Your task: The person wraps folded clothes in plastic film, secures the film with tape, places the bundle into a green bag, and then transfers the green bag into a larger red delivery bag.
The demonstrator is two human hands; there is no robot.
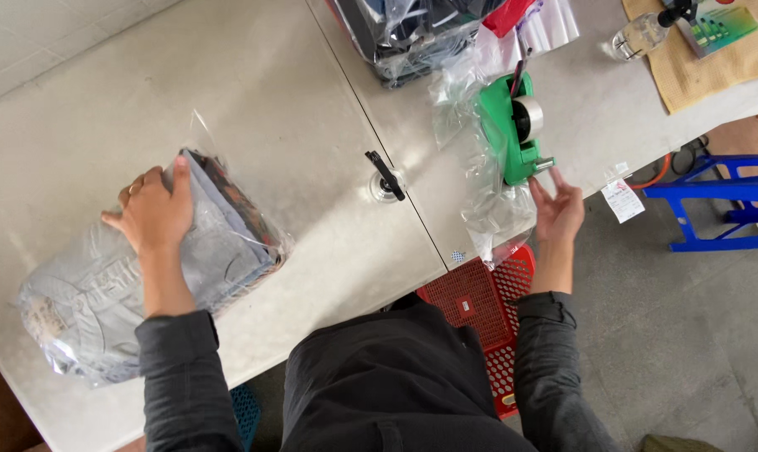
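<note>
My left hand (154, 209) presses flat on top of a clear plastic bag of folded grey clothing (111, 293) that lies on the pale table (253, 109) at the left. My right hand (556, 209) is open, fingers apart, reaching just below the green tape dispenser (513, 125) at the table's right edge, close to its cutter end but holding nothing that I can see. Loose clear plastic bags (483, 197) hang by the dispenser, beside my right hand.
A small black-handled tool (385, 176) lies mid-table. Bagged dark clothing (412, 33) sits at the top. A red basket (479, 310) stands under the table edge. A blue metal frame (722, 209), a tan mat (714, 67) and a clear bottle (638, 38) are at right.
</note>
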